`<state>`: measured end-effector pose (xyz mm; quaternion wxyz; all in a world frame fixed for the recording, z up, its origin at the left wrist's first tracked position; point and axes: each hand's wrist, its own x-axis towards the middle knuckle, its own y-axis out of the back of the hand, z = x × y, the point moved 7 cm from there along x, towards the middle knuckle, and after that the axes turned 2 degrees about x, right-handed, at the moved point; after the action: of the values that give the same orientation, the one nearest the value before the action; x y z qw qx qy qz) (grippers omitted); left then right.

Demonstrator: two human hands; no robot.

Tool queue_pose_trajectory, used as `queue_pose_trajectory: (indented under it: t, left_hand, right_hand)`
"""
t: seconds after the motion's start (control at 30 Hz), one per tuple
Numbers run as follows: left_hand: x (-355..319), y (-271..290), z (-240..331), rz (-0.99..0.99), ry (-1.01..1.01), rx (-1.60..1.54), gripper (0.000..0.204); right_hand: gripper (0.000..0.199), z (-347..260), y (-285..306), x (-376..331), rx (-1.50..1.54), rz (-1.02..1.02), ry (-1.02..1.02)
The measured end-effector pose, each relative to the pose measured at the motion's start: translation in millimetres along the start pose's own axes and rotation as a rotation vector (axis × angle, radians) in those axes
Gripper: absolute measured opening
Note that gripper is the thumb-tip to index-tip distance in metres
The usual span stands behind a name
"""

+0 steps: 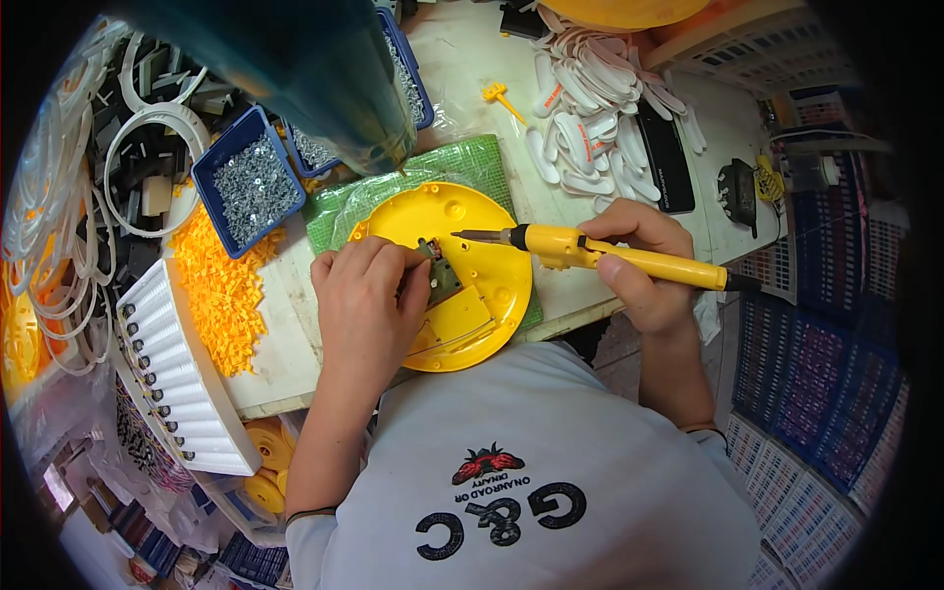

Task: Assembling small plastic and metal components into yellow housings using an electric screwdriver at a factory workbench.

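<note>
My right hand point(647, 256) is closed around a yellow soldering iron point(556, 243). Its dark metal tip points left, over a round yellow plastic housing point(497, 270). Inside the housing sits a small green-grey circuit board point(445, 282), with reddish bits at its upper edge. My left hand point(364, 300) is at the board's left side, its thumb and fingers pinched together; whatever they grip is hidden. A flat yellow rectangular part point(457, 320) lies in the housing below the board. Under the housing's far side is a green mat point(477, 157).
Blue bins point(246, 187) of small metal parts and a pile of orange-yellow pieces point(221, 295) lie left. A white ribbed tray point(177, 379) stands nearer. A dark upright column point(324, 79) blocks the back. White curved parts point(590, 147) and a black flat device point(667, 162) are at right.
</note>
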<state>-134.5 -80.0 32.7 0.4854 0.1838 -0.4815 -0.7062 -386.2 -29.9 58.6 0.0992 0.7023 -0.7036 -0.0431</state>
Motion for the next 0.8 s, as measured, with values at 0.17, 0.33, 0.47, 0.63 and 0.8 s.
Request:
queue_pose_trajectory:
  t: [0.17, 0.33, 0.47, 0.63, 0.8]
  left_hand:
    - [0, 1, 0, 0.007, -0.001, -0.015, 0.01]
    - [5, 5, 7, -0.024, -0.046, -0.026, 0.016]
    - [8, 5, 11, -0.143, -0.166, -0.066, 0.026]
    - [10, 3, 13, -0.191, -0.225, -0.021, 0.032]
    - [5, 3, 4, -0.103, -0.244, -0.05, 0.03]
  right_hand:
    - [0.034, 5, 2, -4, 0.043, 0.027, -0.026]
    - [0.034, 8, 5, -7, 0.063, 0.052, -0.022]
    - [0.034, 9, 6, -10, 0.145, 0.116, -0.043]
    - [0.034, 11, 10, -12, 0.154, 0.128, -0.039]
    - [0.034, 13, 12, -15, 0.185, 0.138, -0.03]
